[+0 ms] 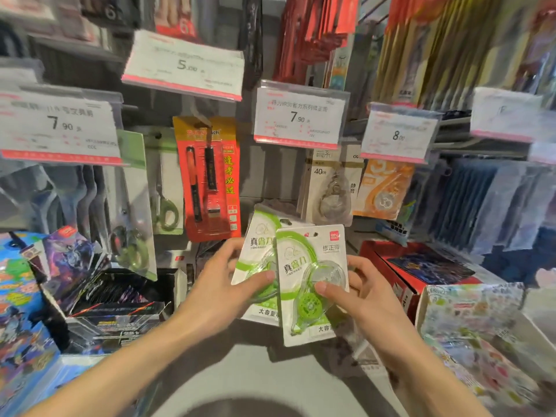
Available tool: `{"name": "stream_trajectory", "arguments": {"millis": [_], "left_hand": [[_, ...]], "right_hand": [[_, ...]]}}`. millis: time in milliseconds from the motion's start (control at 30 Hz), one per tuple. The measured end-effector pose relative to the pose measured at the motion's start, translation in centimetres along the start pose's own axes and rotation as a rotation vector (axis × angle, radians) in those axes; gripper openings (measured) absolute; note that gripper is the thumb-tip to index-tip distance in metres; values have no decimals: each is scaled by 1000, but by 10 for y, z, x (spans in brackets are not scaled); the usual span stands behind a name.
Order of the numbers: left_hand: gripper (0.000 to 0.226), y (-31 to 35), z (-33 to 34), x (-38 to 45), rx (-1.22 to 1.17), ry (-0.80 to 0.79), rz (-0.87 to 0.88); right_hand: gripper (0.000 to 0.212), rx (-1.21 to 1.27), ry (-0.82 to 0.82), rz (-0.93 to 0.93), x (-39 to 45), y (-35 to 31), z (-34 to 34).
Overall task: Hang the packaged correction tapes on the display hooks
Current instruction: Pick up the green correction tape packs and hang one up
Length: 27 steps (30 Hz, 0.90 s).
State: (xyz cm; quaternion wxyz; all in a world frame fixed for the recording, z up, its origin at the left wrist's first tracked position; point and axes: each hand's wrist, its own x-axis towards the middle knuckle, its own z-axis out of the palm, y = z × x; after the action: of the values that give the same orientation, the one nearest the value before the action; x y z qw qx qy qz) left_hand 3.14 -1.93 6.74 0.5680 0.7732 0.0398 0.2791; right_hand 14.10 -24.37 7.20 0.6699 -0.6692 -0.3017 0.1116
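Head view shows your two hands held out in front of a shop display, each with a packaged correction tape. Your left hand (219, 284) is closed around the left pack (258, 260), thumb pressed on its front over the green and clear dispenser, fingers behind the card. Your right hand (358, 293) pinches the right pack (310, 281), thumb on the clear bubble near the green wheel, fingers curled behind the right edge. The right pack overlaps the left one and sits in front of it; both are upright with a slight tilt, hang holes at the top, and neither is on a hook.

Straight above the packs hangs a price tag reading 7.90 (299, 115). Whether the hook behind it is bare you cannot tell, as the tag covers it. To the right of that tag, other correction tapes already hang: a white pack marked 40m (328, 188) and an orange pack (385, 191) under a tag reading 8.00 (397, 135). To the left hang a red pen set (210, 179) and green scissors (165, 206), with another 7.90 tag (60, 124) further left and a 5.00 tag (183, 66) higher up.

Below, boxes of trading cards (99, 290) lie on the left, a red box (412, 266) and a floral box (469, 326) on the right. The grey counter (301, 374) runs between your forearms.
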Motion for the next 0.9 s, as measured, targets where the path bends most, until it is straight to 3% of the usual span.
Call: {"name": "stream_trajectory", "arguments": {"millis": [133, 433, 900], "left_hand": [[59, 29, 13, 1, 9, 65, 35], [42, 74, 42, -12, 142, 263, 104], [50, 116, 25, -43, 232, 410, 214]], "right_hand": [[54, -53, -12, -99, 8, -20, -25], [53, -123, -73, -245, 15, -40, -79], [54, -115, -34, -310, 23, -47, -90]]}}
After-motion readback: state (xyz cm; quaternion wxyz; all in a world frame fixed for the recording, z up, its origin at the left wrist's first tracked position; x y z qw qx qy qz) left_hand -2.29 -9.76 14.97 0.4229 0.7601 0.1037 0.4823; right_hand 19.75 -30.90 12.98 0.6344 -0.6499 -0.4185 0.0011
